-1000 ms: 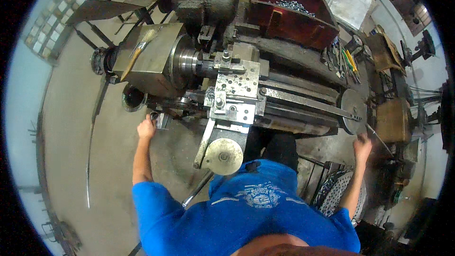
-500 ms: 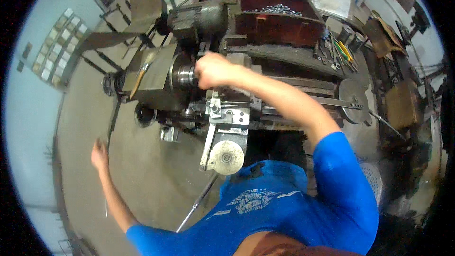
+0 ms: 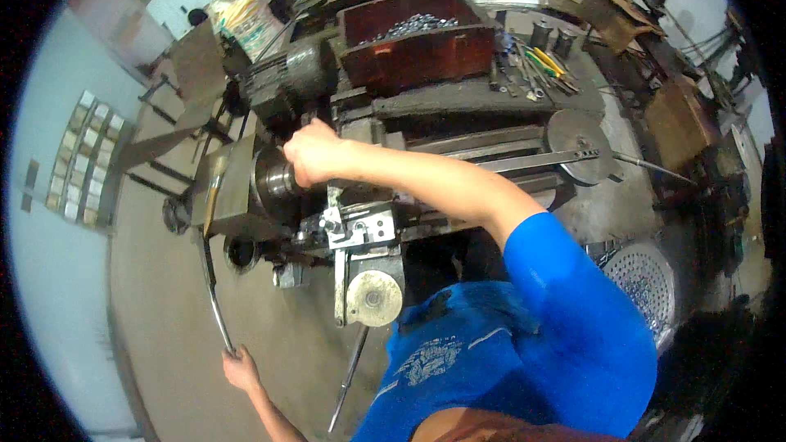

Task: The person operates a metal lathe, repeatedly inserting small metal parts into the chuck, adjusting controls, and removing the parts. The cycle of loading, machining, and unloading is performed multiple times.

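My left hand (image 3: pixel 241 368) is closed around the lower end of a long metal lever (image 3: pixel 219 311), which slants down from the front of the lathe headstock (image 3: pixel 237 165). At the lathe's round spindle nose (image 3: pixel 277 180), my right hand (image 3: pixel 313 152) is closed with the fingers curled. What those fingers hold, if anything, is hidden behind the hand. Just below the right wrist sits the tool slide (image 3: pixel 360 231), a bright metal block with a small clamp. Its round pale disc (image 3: pixel 375 298) is nearer to me. A wooden-handled brush (image 3: pixel 214 192) lies on top of the headstock.
A dark red bin (image 3: pixel 417 57) of small metal parts stands behind the lathe, with hand tools (image 3: pixel 540 69) to its right. An electric motor (image 3: pixel 295 74) sits behind the headstock. A perforated basket (image 3: pixel 643 286) with small parts is at my right. Another rod (image 3: pixel 350 376) slants down near my body.
My left hand has come down and inward and now grips the lever, which has swung toward me. My right hand stays at the spindle. The whole view has shifted and turned.
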`<state>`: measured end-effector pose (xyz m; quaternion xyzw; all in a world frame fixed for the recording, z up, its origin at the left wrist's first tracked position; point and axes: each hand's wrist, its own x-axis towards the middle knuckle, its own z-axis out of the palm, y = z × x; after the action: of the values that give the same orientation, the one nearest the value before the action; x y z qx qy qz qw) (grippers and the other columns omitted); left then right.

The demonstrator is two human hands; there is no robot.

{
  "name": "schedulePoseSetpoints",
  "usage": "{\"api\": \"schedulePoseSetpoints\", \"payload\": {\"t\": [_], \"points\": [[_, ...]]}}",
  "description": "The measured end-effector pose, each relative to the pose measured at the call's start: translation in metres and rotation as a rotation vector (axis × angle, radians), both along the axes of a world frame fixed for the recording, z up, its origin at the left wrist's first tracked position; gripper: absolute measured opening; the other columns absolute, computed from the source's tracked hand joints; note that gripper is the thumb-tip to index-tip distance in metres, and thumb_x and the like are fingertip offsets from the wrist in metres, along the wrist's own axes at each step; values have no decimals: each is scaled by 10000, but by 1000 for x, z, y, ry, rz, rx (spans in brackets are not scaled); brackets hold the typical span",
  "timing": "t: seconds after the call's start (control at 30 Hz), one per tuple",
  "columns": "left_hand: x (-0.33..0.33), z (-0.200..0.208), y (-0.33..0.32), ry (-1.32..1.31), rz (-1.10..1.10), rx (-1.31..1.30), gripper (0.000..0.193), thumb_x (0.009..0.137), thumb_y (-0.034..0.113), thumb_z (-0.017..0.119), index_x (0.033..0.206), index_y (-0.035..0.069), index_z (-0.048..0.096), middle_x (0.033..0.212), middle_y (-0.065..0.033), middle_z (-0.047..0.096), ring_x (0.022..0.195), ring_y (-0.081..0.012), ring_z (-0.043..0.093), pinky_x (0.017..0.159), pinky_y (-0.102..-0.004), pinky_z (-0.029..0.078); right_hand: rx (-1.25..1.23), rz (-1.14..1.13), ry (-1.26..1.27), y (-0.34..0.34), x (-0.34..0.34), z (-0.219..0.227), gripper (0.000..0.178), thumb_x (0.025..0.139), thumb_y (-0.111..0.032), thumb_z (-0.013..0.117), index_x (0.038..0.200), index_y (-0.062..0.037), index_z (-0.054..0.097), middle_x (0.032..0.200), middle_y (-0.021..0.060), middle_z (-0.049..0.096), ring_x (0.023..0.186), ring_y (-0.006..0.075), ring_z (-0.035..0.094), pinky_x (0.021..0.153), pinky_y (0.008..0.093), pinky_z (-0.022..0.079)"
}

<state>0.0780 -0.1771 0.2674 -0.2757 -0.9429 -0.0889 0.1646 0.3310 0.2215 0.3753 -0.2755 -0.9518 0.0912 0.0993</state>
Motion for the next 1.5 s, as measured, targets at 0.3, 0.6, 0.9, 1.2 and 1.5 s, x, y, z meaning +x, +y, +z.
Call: {"api": "schedulePoseSetpoints", "payload": {"t": [0.3, 0.6, 0.9, 1.2, 1.5], "points": [[-79, 8, 55, -803, -263, 211, 211, 738, 107, 619, 854, -49, 538, 600, -90, 532, 520, -163, 544, 500, -291, 448, 195, -443, 372, 71, 128, 44, 511, 572, -190, 612, 1083, -172, 594, 1273, 224, 368, 1046, 408, 458, 881, 448, 403], [-74, 17, 68, -1177, -245, 342, 386, 837, 229, 614, 1116, -30, 548, 899, -158, 623, 631, -170, 547, 542, -282, 458, 154, -648, 514, -57, 380, -55, 467, 562, -163, 646, 1021, -83, 615, 1269, 190, 436, 1130, 345, 455, 931, 393, 396], [-59, -29, 121, -1132, -156, 322, 381, 829, 233, 616, 1094, -29, 539, 836, -138, 603, 630, -166, 549, 565, -288, 465, -22, -1830, -170, -335, 644, -168, 216, 612, -213, 580, 751, -68, 660, 759, 195, 613, 718, 346, 597, 674, 405, 486], [-81, -32, 114, -1119, -119, 383, 376, 821, 237, 617, 1073, -28, 529, 773, -118, 582, 630, -162, 552, 587, -294, 472, -482, -1698, -389, -314, 570, -203, 272, 579, -239, 625, 737, -17, 638, 793, 190, 623, 786, 323, 611, 711, 380, 498], [-97, -1, 84, -1165, -362, 484, 456, 750, 339, 669, 965, -49, 566, 718, -101, 590, 665, -190, 572, 648, -302, 470, -365, -1623, -522, -318, 586, -221, 289, 627, -242, 621, 804, -13, 615, 858, 181, 613, 817, 328, 585, 728, 414, 478]]}}
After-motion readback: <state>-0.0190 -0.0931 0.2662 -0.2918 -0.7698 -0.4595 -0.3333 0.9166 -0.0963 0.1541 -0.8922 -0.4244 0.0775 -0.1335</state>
